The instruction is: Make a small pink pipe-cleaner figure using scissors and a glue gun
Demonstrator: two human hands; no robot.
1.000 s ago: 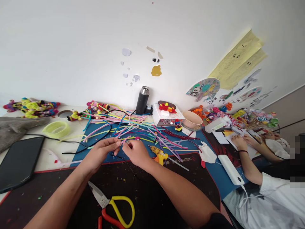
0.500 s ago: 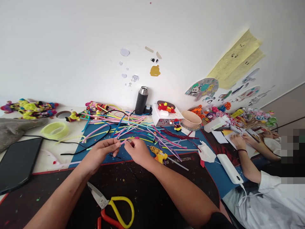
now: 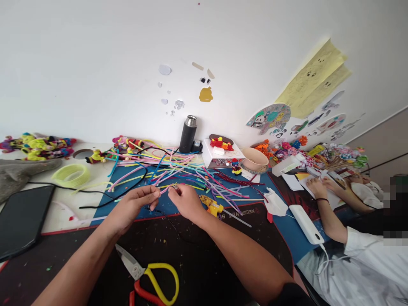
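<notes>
Head view: two bare hands are working close together over the blue mat point(image 3: 106, 207), near the far edge of a dark desk mat point(image 3: 204, 272).
Left hand point(image 3: 137, 202): thumb and forefinger are pressing together, clamped on a pink pipe cleaner point(image 3: 164, 191).
Right hand point(image 3: 186, 202): thumb and curled fingers are gripping the other part of that stem; the knuckles are partly hiding the contact.
Pink pipe cleaner: it is spanning the small gap between the fingertips, slanting slightly upward toward the right hand.
Scissors point(image 3: 137, 272): they are lying on the dark desk mat between the forearms, one handle yellow and one red.
Glue gun point(image 3: 213, 205): it is resting just right of the right hand, a translucent glue stick point(image 3: 239, 218) poking out behind.
Loose stems point(image 3: 153, 158): pink, blue, yellow and purple lengths are spreading in a tangle beyond the hands.
Left side: a dark-screened device point(image 3: 24, 221) is lying near a yellow-green coil point(image 3: 72, 181).
Wall side: a black flask point(image 3: 188, 136) is standing upright, left of a white box point(image 3: 223, 159); a bowl point(image 3: 256, 156) is sitting right of the box.
Neighbour: a co-worker's hand point(image 3: 315, 187) is resting over papers, and a white power bank point(image 3: 306, 224) is lying near that arm.
</notes>
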